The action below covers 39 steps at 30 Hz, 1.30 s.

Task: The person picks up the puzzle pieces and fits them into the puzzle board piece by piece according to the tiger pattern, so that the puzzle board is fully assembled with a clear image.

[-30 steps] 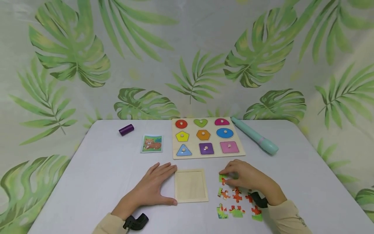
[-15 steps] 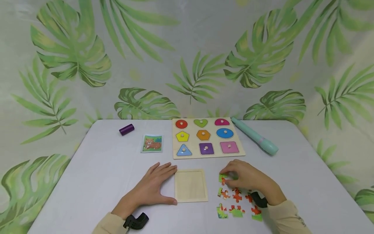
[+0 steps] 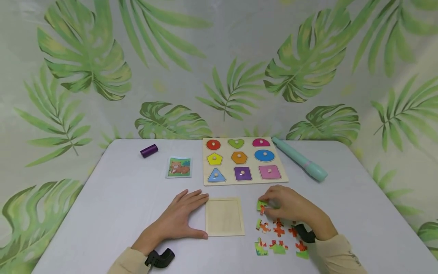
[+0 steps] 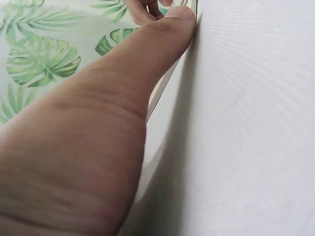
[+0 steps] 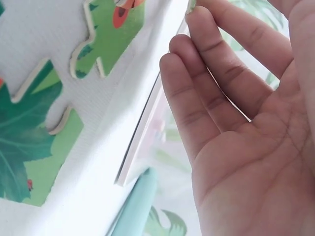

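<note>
My left hand (image 3: pixel 183 217) lies spread at the left side of a square wooden puzzle tray (image 3: pixel 224 217). Thumb and forefinger touch its left-hand corners; in the left wrist view the thumb (image 4: pixel 170 34) meets its edge. My right hand (image 3: pixel 289 204) pinches a green and orange jigsaw piece (image 3: pixel 261 206) between thumb and forefinger. In the right wrist view only a sliver of that piece shows at the fingertips. Below the hand lie several loose pieces, among them an orange one (image 3: pixel 278 228) and a green-bottomed one (image 3: pixel 278 248). The hand and wrist partly cover others.
Behind the tray lies a wooden shape board (image 3: pixel 246 161) with knobbed shapes. A mint-green tube-like object (image 3: pixel 299 158) rests at its right. A picture card (image 3: pixel 179 167) and a purple cylinder (image 3: pixel 149 151) lie at the back left. A leaf-patterned cloth (image 3: pixel 219 68) hangs behind the table.
My right hand has shifted very slightly away from me, the pinched jigsaw piece moving with it. The left hand and the tray stay in place.
</note>
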### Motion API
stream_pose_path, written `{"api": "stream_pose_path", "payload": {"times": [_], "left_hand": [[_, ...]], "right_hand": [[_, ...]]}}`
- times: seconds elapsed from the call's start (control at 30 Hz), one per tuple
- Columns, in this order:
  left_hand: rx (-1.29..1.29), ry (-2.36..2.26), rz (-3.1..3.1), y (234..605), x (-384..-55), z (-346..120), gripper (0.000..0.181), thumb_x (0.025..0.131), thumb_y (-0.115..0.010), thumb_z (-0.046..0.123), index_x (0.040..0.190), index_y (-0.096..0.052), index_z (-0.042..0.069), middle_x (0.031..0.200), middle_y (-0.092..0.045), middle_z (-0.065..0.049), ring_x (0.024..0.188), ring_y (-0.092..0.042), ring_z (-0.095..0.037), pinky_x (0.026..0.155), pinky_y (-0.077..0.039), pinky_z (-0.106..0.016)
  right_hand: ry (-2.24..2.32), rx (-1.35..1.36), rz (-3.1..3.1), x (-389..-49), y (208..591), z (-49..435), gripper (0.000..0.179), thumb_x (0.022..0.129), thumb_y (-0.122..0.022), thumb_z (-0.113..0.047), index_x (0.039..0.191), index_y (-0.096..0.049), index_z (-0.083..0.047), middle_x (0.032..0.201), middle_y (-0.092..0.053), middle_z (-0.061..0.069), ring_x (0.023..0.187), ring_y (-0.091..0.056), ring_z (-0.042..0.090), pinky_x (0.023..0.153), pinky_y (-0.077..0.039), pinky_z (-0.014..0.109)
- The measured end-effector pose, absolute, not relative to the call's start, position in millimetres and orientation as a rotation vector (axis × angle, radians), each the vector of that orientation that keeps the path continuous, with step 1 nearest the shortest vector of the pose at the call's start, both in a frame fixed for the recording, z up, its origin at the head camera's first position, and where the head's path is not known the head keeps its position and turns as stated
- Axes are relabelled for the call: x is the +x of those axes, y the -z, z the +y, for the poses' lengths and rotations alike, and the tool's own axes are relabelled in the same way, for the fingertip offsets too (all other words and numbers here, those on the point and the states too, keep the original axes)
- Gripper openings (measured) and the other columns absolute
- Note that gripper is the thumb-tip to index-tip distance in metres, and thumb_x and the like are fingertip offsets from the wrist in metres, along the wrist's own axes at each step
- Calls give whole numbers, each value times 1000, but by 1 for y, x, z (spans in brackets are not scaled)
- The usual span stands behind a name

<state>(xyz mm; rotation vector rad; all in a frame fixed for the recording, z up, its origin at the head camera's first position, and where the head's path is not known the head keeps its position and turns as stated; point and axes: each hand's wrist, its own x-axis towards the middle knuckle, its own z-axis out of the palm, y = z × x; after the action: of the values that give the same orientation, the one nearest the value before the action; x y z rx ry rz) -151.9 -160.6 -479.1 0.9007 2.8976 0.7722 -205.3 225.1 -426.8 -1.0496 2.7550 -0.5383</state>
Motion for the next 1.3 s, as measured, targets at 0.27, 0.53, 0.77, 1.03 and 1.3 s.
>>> {"api": "stream_pose_path", "payload": {"times": [0.27, 0.53, 0.77, 1.03, 1.3], "left_hand": [[921, -771, 2910, 482, -153, -162, 108, 71, -74, 80, 155, -49, 16, 159, -49, 3, 154, -34, -24, 128, -17, -56], [913, -751, 2895, 481, -152, -161, 108, 72, -74, 81, 155, -48, 17, 159, -48, 4, 154, -33, -23, 129, -16, -56], [917, -762, 2894, 480, -153, -161, 108, 72, -75, 80, 155, -49, 17, 159, -48, 3, 154, -34, -23, 128, -17, -56], [898, -748, 2887, 477, -153, -160, 108, 71, -75, 80, 155, -49, 16, 160, -48, 3, 154, -33, -23, 128, -16, -55], [868, -751, 2874, 478, -153, -160, 108, 71, -76, 79, 155, -48, 18, 160, -47, 6, 155, -31, -20, 129, -14, -53]], "right_hand": [[584, -1072, 2756, -207, 425, 222, 29, 88, -81, -25, 116, -78, -18, 107, -69, -13, 99, -64, 9, 88, -60, 35], [630, -1113, 2749, -209, 418, 212, 29, 91, -79, -24, 119, -78, -17, 108, -68, -10, 98, -64, 14, 83, -60, 34], [662, -1112, 2739, -214, 405, 198, 29, 91, -80, -24, 119, -78, -17, 107, -68, -11, 97, -65, 18, 84, -61, 38], [682, -1133, 2729, -216, 399, 188, 28, 91, -79, -21, 118, -78, -15, 106, -69, -10, 96, -66, 18, 84, -62, 38], [678, -1148, 2721, -215, 395, 178, 31, 91, -79, -23, 121, -77, -15, 108, -69, -9, 97, -65, 17, 84, -61, 34]]}}
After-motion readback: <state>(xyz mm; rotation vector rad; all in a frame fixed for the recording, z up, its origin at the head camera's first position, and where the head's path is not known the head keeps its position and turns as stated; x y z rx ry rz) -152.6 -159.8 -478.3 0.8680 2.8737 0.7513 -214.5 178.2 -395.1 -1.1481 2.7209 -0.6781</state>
